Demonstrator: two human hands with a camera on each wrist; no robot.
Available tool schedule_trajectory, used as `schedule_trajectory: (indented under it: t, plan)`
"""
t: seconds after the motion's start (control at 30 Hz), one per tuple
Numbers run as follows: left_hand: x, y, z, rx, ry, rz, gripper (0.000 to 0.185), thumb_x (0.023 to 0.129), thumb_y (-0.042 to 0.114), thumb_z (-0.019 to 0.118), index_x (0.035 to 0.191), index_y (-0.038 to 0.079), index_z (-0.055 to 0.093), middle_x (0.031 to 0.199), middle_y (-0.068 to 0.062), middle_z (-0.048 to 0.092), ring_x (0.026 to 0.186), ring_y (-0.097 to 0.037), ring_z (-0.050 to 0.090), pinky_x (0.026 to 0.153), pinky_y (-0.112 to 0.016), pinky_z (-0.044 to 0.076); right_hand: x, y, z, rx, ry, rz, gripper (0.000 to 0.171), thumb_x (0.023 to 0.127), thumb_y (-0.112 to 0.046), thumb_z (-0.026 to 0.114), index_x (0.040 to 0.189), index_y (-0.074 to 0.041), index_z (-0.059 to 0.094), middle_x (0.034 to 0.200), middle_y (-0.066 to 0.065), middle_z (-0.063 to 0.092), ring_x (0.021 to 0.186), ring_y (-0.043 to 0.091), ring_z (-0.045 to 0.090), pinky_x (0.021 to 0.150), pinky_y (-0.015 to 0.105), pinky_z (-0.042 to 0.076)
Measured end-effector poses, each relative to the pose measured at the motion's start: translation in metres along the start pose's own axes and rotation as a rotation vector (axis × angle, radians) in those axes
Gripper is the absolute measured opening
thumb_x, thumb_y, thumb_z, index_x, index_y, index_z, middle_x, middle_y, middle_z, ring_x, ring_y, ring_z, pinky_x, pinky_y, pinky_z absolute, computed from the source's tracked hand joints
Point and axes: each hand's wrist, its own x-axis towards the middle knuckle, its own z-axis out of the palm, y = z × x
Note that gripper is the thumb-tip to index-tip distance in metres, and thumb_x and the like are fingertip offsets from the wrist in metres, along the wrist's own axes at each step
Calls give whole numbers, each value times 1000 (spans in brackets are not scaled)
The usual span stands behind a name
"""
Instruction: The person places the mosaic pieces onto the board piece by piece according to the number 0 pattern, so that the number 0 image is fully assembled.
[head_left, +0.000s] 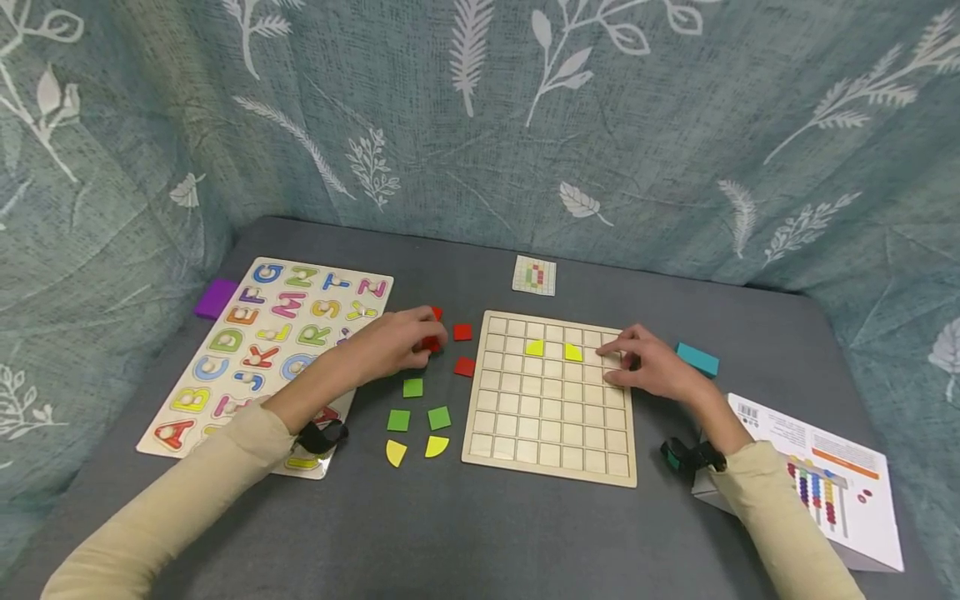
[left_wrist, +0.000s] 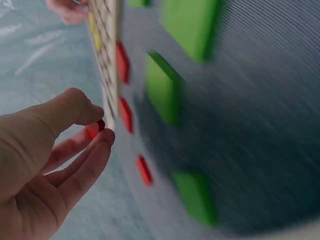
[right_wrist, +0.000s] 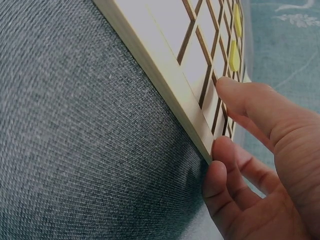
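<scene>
My left hand (head_left: 397, 342) is left of the wooden grid board (head_left: 551, 475), low over the table. Between thumb and fingers it pinches a small red tile (left_wrist: 95, 129), seen best in the left wrist view. Two red square tiles (head_left: 462, 332) lie between this hand and the board; another red tile (head_left: 437, 313) shows just behind the fingers. At the board's right edge is my right hand (head_left: 648, 362), its loosely bent fingertips (right_wrist: 217, 172) touching the rim and grid. Two yellow quarter-round tiles (head_left: 534, 347) sit in cells of the board's second row.
Several green square tiles (head_left: 413, 388) and two yellow quarter-round tiles (head_left: 437, 447) lie left of the board. A pattern card (head_left: 534, 276) lies behind it. An alphabet puzzle (head_left: 255, 337) fills the left, near a purple block (head_left: 215, 298). At right are a teal block (head_left: 697, 359) and an abacus box (head_left: 862, 517).
</scene>
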Motion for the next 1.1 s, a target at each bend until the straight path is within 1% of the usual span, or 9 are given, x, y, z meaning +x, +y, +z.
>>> schedule_trajectory:
  t: [0.1, 0.27, 0.43, 0.53, 0.67, 0.73, 0.83, 0.93, 1.1]
  plan:
    - [11, 14, 1, -31, 6, 24, 18, 86, 3, 65, 102, 11, 69, 102, -4, 59, 69, -12, 47, 64, -25, 41, 0, 1, -1, 0, 0, 2, 37, 90, -13, 68, 125, -2, 63, 109, 14, 46, 83, 16, 50, 74, 34, 43]
    - [41, 36, 8, -68, -10, 69, 18, 87, 5, 66, 104, 10, 68, 104, -3, 60, 72, -13, 49, 64, -25, 41, -1, 2, -2, -3, 2, 2, 37, 90, -14, 68, 125, -2, 62, 110, 14, 45, 83, 16, 51, 75, 33, 44]
    - [74, 57, 21, -47, -59, 118, 21, 87, 6, 65, 106, 11, 68, 104, -3, 60, 72, -16, 51, 64, -24, 43, -1, 2, -2, 1, 2, 3, 37, 90, -13, 68, 125, -2, 62, 109, 14, 45, 83, 16, 50, 75, 33, 44]
    - [93, 66, 29, -23, -80, 122, 23, 86, 5, 65, 107, 12, 69, 103, -3, 61, 74, -16, 53, 64, -25, 44, 0, 1, -2, 1, 2, 6, 37, 90, -13, 68, 124, -3, 63, 108, 14, 46, 82, 16, 49, 75, 33, 43]
    - [113, 75, 40, -4, -93, 127, 21, 86, 7, 67, 107, 13, 70, 103, -2, 62, 81, -16, 57, 67, -27, 47, 1, 1, -1, 1, 6, 8, 37, 90, -14, 69, 124, -3, 63, 107, 14, 46, 83, 16, 50, 74, 33, 43]
    - [119, 78, 45, 2, -96, 130, 21, 87, 8, 67, 107, 14, 70, 103, -2, 62, 83, -17, 58, 69, -27, 48, 1, 1, -2, 1, 8, 10, 37, 90, -14, 69, 124, -4, 63, 107, 14, 45, 84, 17, 50, 74, 32, 43]
    - [124, 82, 49, -5, -99, 127, 21, 87, 9, 68, 108, 13, 70, 103, -3, 62, 83, -17, 59, 71, -27, 49, 1, 1, -2, -1, 15, 10, 37, 90, -14, 69, 124, -3, 64, 107, 14, 46, 84, 17, 51, 74, 32, 43]
    - [127, 84, 51, -5, -97, 128, 20, 88, 9, 68, 107, 13, 70, 104, -4, 62, 85, -18, 59, 73, -28, 50, 1, 1, -3, -1, 20, 9, 36, 89, -14, 69, 123, -3, 64, 107, 14, 46, 84, 17, 51, 73, 32, 43]
    - [129, 85, 55, 26, -105, 115, 18, 88, 11, 69, 106, 14, 71, 105, -4, 63, 92, -21, 57, 76, -30, 51, 0, 2, -2, 3, 10, 6, 36, 90, -14, 68, 124, -2, 63, 108, 15, 45, 85, 17, 52, 74, 32, 44]
